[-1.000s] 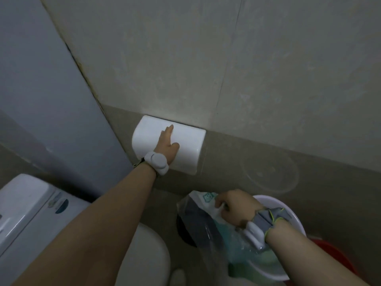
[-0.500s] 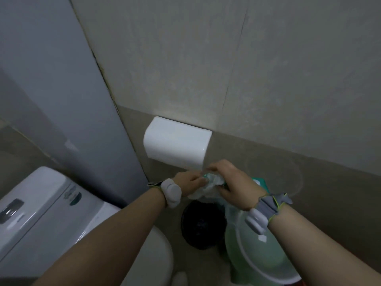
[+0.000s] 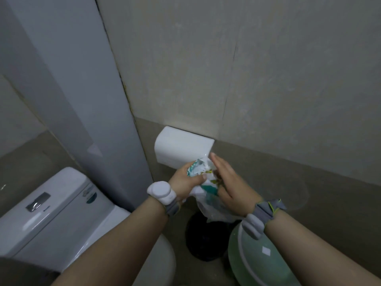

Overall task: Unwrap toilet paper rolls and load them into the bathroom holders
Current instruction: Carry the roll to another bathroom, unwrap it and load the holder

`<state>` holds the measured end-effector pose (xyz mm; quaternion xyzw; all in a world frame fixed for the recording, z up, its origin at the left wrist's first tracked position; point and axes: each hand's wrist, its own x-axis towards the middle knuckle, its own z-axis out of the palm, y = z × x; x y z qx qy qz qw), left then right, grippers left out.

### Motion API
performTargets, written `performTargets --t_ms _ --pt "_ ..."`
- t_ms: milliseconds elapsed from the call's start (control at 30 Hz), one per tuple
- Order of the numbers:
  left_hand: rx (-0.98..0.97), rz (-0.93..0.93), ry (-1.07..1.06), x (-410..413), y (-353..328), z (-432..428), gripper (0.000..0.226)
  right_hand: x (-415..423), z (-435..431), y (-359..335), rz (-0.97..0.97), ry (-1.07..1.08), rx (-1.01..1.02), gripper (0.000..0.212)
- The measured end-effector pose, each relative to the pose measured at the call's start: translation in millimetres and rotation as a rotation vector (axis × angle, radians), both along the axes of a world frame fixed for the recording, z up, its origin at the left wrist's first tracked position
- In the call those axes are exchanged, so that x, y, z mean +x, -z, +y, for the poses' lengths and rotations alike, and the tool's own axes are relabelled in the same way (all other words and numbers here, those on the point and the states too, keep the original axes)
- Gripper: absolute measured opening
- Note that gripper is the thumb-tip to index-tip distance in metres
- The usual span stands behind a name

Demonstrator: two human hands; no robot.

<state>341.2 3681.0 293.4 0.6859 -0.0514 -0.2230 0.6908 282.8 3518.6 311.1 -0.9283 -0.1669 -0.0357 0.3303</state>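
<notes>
Just below the white wall holder (image 3: 181, 148), at its 6 o'clock, the wrapped toilet paper roll (image 3: 199, 172) sits between both hands. The left hand (image 3: 184, 181) grips it from 9 o'clock, fingers and thumb curled round the crinkled teal-and-white wrapper. The right hand (image 3: 229, 183) lies against it from 3 o'clock, fingers straight and close together. Loose plastic hangs toward 6 o'clock above a black bin (image 3: 203, 240). A green basin (image 3: 257, 263) stands at 5 o'clock and a toilet tank (image 3: 51, 213) at 8 o'clock.

Wrapped roll (image 3: 198, 172): mostly hidden between left hand (image 3: 184, 182) and right hand (image 3: 233, 187) fingers; print unreadable. Basin (image 3: 268, 267) below right fingers: cut by bottom edge.
</notes>
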Motion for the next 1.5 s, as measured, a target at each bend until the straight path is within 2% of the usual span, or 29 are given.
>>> performTargets --t_ms 67,167,267,367,467,533,567,633,733,800,867,900,967,1000,1033,1067,1133,1233,1300,1367,1433,1500 --pt "0.176 -0.105 0.033 -7.2 -7.6 10.7 0.042 -5.8 -11.7 -4.0 -0.097 0.056 -0.117 0.078" --pt "0.181 -0.175 0.216 -7.6 -15.6 20.3 0.037 -1.6 -26.6 -3.7 0.013 0.064 -0.328 0.081" --pt "0.196 -0.231 0.305 -17.6 -21.7 23.7 0.037 -2.5 -32.2 -2.6 0.081 0.004 -0.371 0.048" --pt "0.212 -0.328 0.139 -30.7 -21.7 20.5 0.042 -11.3 -25.6 -1.0 0.007 0.163 -0.267 0.013" --pt "0.433 -0.564 -0.112 -46.0 -12.4 8.8 0.039 -20.6 -16.0 6.2 -0.014 0.39 -0.099 0.015" --pt "0.623 -0.676 -0.252 -60.3 -7.6 0.0 0.043 -30.0 -6.3 11.0 0.028 0.389 0.126 0.005" --pt "0.655 -0.691 -0.281 -65.2 -6.2 -4.8 0.048 -33.9 -0.2 11.2 0.059 0.353 0.245 0.007" --pt "0.632 -0.619 -0.249 -77.8 -5.2 -15.3 0.055 -42.5 7.7 12.4 0.155 0.247 0.441 0.02" --pt "0.488 -0.493 0.025 -99.7 2.7 -27.9 0.069 -46.5 8.0 17.9 0.266 0.229 0.653 0.029" --pt "0.319 -0.397 0.119 -109.4 9.6 -28.5 0.069 -46.2 -1.9 23.8 0.265 0.317 0.742 0.024" --pt "0.213 -0.369 0.043 -108.1 14.3 -20.3 0.06 -46.6 -11.0 30.3 0.3 0.375 0.856 0.017" --pt "0.287 -0.418 -0.03 -103.1 18.6 -13.6 0.061 -47.4 -13.4 32.9 0.337 0.376 0.942 0.021" --pt "0.504 -0.45 -0.063 -91.9 30.8 -0.4 0.086 -49.1 -12.8 35.6 0.434 0.342 1.154 0.022" --pt "0.513 -0.33 -0.025 -88.8 34.5 2.5 0.1 -48.5 -10.9 37.5 0.484 0.327 1.248 0.023" --pt "0.427 -0.178 0.02 -84.5 42.4 3.7 0.106 -45.5 -8.4 42.6 0.53 0.324 1.327 0.024" --pt "0.298 -0.051 0.063 -83.4 49.8 3.1 0.104 -44.0 -5.7 46.6 0.565 0.329 1.375 0.025" --pt "0.093 0.089 0.045 -82.5 60.7 0.7 0.092 -40.2 0.5 58.2 0.607 0.39 1.405 0.024" --pt "-0.098 0.253 -0.081 -70.4 82.5 2.7 0.092 -26.3 11.6 89.3 0.662 0.513 1.333 0.021" --pt "-0.18 0.311 -0.141 -63.6 94.7 6.2 0.064 -21.2 15.6 109.9 0.74 0.549 1.23 0.028" --pt "-0.233 0.364 -0.097 -52.6 115.4 11.1 0.043 -12.3 20.7 133.5 0.82 0.588 1.153 0.028" --pt "-0.304 0.441 -0.039 -45.5 140.1 17.9 0.039 -8.2 20.8 151.2 0.924 0.567 1.169 0.026" --pt "-0.302 0.475 0.018 -39.9 164.5 22.4 0.037 -4.8 18.1 168.9 1.004 0.516 1.262 0.034"
